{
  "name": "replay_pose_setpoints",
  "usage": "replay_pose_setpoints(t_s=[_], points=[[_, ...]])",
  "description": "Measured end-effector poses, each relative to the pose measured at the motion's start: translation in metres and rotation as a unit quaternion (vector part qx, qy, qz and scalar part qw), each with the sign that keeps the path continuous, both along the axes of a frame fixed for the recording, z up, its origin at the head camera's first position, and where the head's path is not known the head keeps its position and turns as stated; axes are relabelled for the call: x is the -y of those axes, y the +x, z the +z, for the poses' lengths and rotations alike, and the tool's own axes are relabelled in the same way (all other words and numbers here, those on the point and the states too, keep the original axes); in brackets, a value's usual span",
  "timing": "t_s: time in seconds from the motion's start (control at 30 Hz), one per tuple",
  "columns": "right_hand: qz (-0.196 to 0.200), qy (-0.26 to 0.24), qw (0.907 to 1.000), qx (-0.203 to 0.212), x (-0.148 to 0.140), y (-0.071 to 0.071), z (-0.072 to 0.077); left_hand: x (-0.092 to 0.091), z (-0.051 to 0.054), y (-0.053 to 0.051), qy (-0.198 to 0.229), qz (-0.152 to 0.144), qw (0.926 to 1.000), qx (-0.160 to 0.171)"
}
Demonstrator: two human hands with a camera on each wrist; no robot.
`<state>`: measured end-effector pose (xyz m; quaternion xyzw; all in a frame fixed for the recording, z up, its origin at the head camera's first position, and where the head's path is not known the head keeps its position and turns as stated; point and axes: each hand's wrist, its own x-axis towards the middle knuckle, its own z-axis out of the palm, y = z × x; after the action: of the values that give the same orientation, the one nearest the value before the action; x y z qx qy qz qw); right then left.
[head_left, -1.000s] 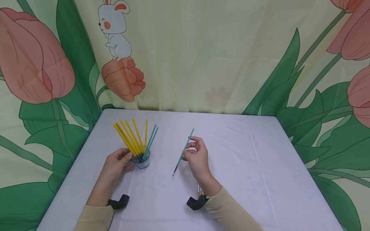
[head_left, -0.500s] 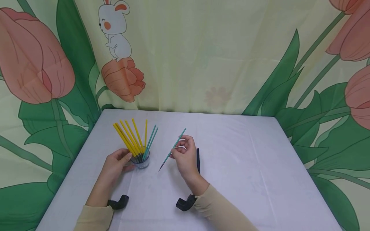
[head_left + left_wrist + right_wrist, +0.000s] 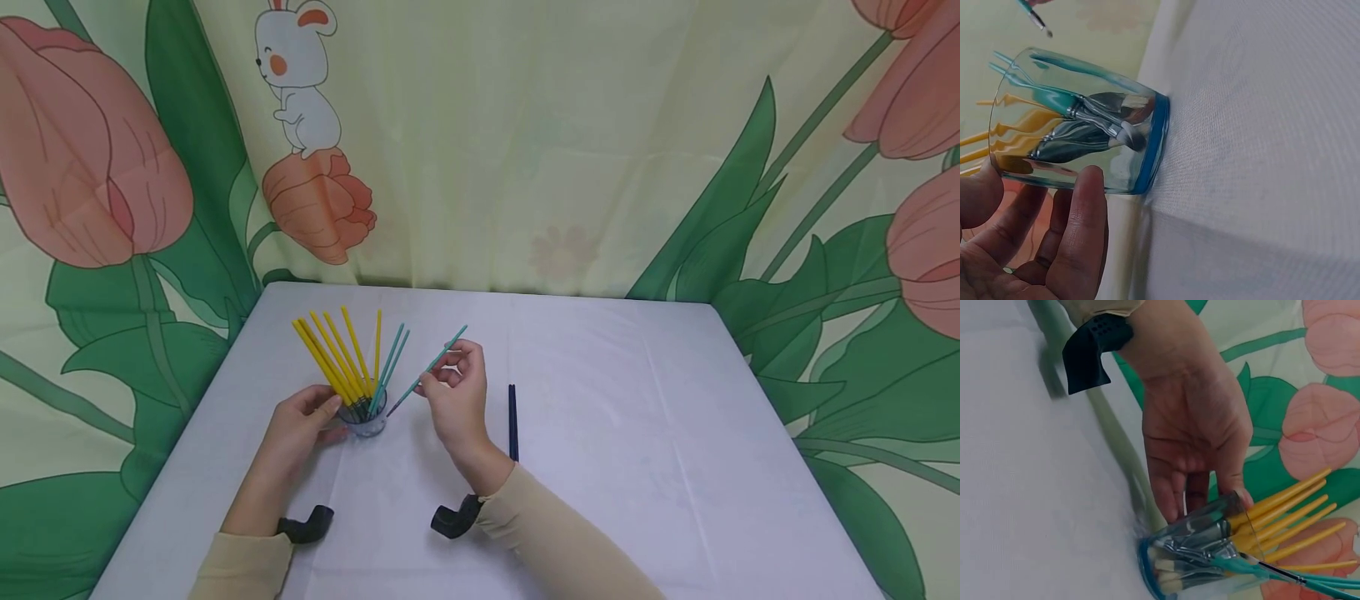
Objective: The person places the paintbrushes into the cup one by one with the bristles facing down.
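A clear glass (image 3: pixel 367 428) with a blue base (image 3: pixel 1159 137) stands upright on the white-covered table, holding several yellow-handled paintbrushes (image 3: pixel 347 354) and two teal ones (image 3: pixel 390 367), bristles down. My left hand (image 3: pixel 300 427) grips the side of the glass between thumb and fingers, also seen in the right wrist view. Between thumb and fingertips, my right hand (image 3: pixel 459 398) pinches another teal paintbrush (image 3: pixel 431 365). This brush slants with its bristles low and left, close to the glass's right side; its tip (image 3: pixel 1049 32) is outside the glass in the left wrist view.
Two thin dark blue handles (image 3: pixel 513 421) lie on the table beside my right wrist, their lower ends hidden by the sleeve. Black wrist mounts (image 3: pixel 455 518) sit on both wrists. A printed curtain (image 3: pixel 480 150) hangs behind the table's far edge.
My right hand has moved left with the teal paintbrush, bringing it near the glass and tilting it flatter. The dark blue handles have come into view. My left hand keeps its place.
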<state>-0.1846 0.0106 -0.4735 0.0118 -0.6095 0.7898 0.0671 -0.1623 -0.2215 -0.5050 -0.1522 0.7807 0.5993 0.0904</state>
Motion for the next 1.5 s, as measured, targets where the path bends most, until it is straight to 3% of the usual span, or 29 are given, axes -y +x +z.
replay_pose_setpoints(t_s=[0.3,0.73,1.13,1.5], points=[[0.002,-0.012,0.9996,-0.024,0.013,0.0,0.002,0.002,0.002,0.0,0.004,-0.014,0.9998,-0.016],[0.003,-0.025,0.9987,-0.045,0.02,-0.002,0.005,0.002,0.002,-0.001,0.007,-0.013,0.9998,-0.01],[0.02,0.011,0.9997,-0.009,0.039,0.0,-0.017,0.004,-0.001,-0.001,0.011,-0.014,0.9997,-0.015],[0.02,0.074,0.997,0.014,0.042,0.0,-0.026,0.003,-0.001,-0.001,0.005,-0.015,0.9997,-0.017]])
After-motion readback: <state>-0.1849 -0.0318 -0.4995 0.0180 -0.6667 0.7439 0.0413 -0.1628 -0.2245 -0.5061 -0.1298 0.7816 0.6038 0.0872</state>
